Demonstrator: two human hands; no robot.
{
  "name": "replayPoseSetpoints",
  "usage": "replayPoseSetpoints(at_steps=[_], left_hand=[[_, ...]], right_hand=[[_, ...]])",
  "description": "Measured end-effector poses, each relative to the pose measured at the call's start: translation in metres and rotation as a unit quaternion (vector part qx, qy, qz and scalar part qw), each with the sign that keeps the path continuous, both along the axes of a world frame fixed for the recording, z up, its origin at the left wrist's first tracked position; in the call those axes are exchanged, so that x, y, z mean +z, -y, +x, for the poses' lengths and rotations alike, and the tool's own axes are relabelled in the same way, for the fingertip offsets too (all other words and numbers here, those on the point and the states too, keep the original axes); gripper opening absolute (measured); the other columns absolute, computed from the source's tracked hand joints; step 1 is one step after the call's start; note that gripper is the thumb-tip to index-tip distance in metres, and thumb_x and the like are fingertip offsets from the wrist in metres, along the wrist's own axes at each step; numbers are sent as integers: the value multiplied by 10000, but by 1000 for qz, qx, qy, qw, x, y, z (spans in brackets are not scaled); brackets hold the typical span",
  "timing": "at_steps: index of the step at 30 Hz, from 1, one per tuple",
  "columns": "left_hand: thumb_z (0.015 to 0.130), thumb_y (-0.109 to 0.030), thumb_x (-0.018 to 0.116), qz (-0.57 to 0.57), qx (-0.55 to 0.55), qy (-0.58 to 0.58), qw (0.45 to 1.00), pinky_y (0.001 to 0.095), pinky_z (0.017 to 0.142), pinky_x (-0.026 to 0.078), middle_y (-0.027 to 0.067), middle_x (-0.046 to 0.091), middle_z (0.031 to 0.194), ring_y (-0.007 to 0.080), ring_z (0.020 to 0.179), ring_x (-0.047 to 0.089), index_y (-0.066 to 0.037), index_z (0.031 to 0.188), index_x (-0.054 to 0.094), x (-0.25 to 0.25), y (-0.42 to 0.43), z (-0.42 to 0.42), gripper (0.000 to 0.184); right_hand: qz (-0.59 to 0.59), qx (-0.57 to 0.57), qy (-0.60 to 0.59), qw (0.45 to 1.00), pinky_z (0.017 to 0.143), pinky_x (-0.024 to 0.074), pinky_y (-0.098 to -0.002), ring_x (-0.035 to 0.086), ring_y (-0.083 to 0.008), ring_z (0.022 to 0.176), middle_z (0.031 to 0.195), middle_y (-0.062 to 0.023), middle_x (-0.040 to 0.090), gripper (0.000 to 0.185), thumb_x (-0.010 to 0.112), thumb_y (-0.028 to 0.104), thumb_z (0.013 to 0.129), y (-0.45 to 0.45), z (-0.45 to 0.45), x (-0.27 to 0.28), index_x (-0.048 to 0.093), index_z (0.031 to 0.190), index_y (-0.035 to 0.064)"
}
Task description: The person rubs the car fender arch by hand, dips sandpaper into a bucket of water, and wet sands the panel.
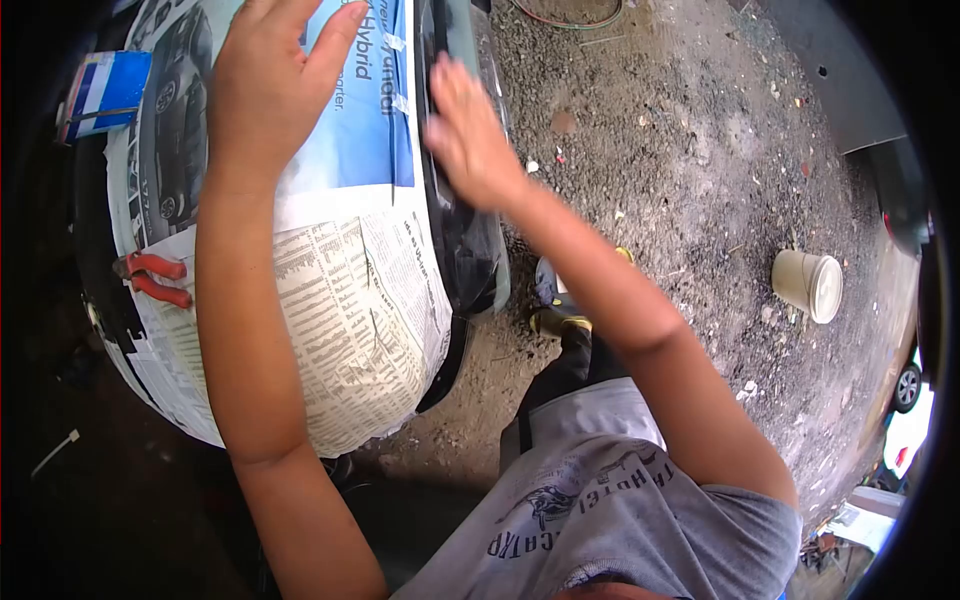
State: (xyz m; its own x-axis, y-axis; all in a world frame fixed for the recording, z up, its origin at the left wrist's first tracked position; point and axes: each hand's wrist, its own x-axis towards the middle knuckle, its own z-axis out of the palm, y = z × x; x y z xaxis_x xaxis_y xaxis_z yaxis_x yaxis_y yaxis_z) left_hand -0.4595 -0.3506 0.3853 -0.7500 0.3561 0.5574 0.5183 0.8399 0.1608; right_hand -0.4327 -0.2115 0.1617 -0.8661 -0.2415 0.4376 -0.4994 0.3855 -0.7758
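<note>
My left hand (pixel 265 85) is over the newspaper sheet (pixel 365 160) covering a curved car panel. Its thumb is stretched out, and its other fingertips run past the top edge of the view. My right hand (pixel 470 135), slightly blurred, is at the glossy black edge piece (pixel 475 255) beside the paper, fingers extended and nothing visible in them. Small strips of tape (pixel 400 103) hold the printed sheet near that edge. Red-handled pliers (pixel 155 278) lie on the paper left of my left forearm.
A blue and white can (pixel 108 92) stands at the far left. On the gravel ground (pixel 680 200) a cream bucket (pixel 808 285) lies to the right. A hose (pixel 570 22) curves at the top. A car wheel (pixel 907 388) shows at the right edge.
</note>
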Motion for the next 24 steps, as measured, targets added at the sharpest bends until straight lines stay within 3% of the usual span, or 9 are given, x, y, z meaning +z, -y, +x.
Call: replayPoseSetpoints(at_steps=[1, 2, 5, 8, 10, 15, 16, 20, 24], left_hand=[[878, -58, 718, 11, 8, 6, 1000, 358, 927, 545, 175, 666, 1262, 326, 1139, 658, -23, 1215, 700, 1, -6, 5, 340], [877, -62, 718, 22, 14, 12, 1000, 368, 941, 540, 179, 666, 1258, 333, 1147, 654, -21, 1213, 700, 3, -9, 6, 338], [876, -68, 715, -31, 0, -32, 999, 396, 979, 517, 186, 666, 1246, 355, 1167, 637, -18, 1207, 701, 4, -4, 4, 335], [878, -83, 714, -9, -41, -23, 999, 409, 997, 503, 188, 665, 1238, 370, 1171, 628, -14, 1195, 701, 1, 8, -6, 324], [881, -96, 714, -25, -16, -24, 999, 406, 996, 503, 183, 666, 1234, 366, 1168, 629, -13, 1191, 700, 5, 4, -1, 321], [918, -139, 678, -32, -32, -14, 999, 422, 954, 516, 171, 662, 1209, 371, 1106, 642, -40, 1261, 667, 4, 7, -6, 358], [971, -170, 700, -16, -25, 2, 1000, 305, 819, 561, 71, 681, 1278, 226, 1145, 658, -142, 1313, 699, 2, 4, -4, 343], [919, -156, 727, -28, -36, -38, 998, 368, 907, 539, 55, 690, 1183, 255, 1075, 656, -135, 1236, 721, -2, 10, -9, 317], [906, -146, 729, -27, -30, -24, 999, 383, 902, 539, 57, 681, 1190, 278, 1062, 650, -134, 1243, 707, 0, 11, -14, 338]], right_hand=[[-16, -9, 21, 1000, 1294, 43, -412, 97, -314, 1591, 1702, -203, 148, 742, 252, 513, 1089, 2, -42, 11, 221, 1610, -14], [-42, -15, -2, 999, 1289, 81, -416, 118, -323, 1588, 1695, -205, 186, 714, 319, 485, 1094, 4, -75, 12, 274, 1593, -23], [-17, -17, 3, 1000, 1294, 62, -426, 111, -323, 1589, 1696, -205, 178, 739, 310, 503, 1084, 7, -62, 17, 240, 1606, -16], [45, 20, -59, 997, 1278, 98, -518, 162, -362, 1577, 1687, -209, 211, 690, 363, 454, 1087, 3, 45, -2, 268, 1606, 10], [62, 79, -26, 995, 1271, 101, -537, 154, -364, 1579, 1693, -200, 204, 722, 355, 496, 1078, -3, 94, -22, 258, 1613, 20], [-9, 26, -17, 999, 1288, 67, -461, 111, -327, 1591, 1701, -176, 195, 706, 324, 473, 1079, -5, -59, 8, 257, 1612, 15], [-24, 22, -11, 999, 1290, 61, -446, 112, -320, 1591, 1700, -176, 200, 702, 312, 471, 1079, -4, -108, 10, 267, 1608, 12], [-53, 17, -25, 998, 1288, 69, -435, 134, -326, 1586, 1690, -186, 230, 678, 349, 459, 1083, -1, -179, 1, 332, 1582, 0], [23, 58, -42, 997, 1289, 57, -469, 125, -323, 1588, 1706, -162, 186, 669, 285, 452, 1090, -8, -38, 6, 259, 1620, 45]])
